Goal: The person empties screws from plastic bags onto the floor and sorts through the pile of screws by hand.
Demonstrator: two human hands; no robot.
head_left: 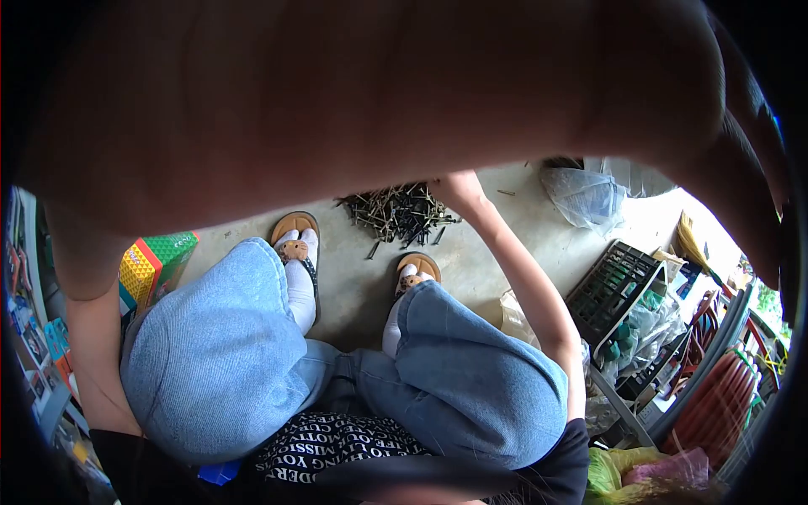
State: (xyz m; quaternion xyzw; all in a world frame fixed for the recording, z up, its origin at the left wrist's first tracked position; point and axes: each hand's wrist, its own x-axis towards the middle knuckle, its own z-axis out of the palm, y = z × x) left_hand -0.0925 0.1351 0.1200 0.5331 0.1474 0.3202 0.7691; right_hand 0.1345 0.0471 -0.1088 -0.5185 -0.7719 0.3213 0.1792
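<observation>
My left hand [379, 93] is dark and blurred, very close to the camera, and covers the whole upper part of the view. How its fingers are bent does not show clearly. On the concrete floor lies a heap of screws or nails [394, 215], some black and some brass-coloured, its far side hidden behind my left hand. My right hand [461, 190] reaches down to the right edge of this heap. Its fingers are mostly covered, so whatever they may hold is hidden.
My knees in blue jeans [223, 349] and my sandals [296, 225] flank the near floor. At left stands a yellow, red and green box [151, 265]. To the right are a black plastic crate [613, 290], clear plastic bags [581, 195], a broom [692, 240] and a red coiled hose [715, 404].
</observation>
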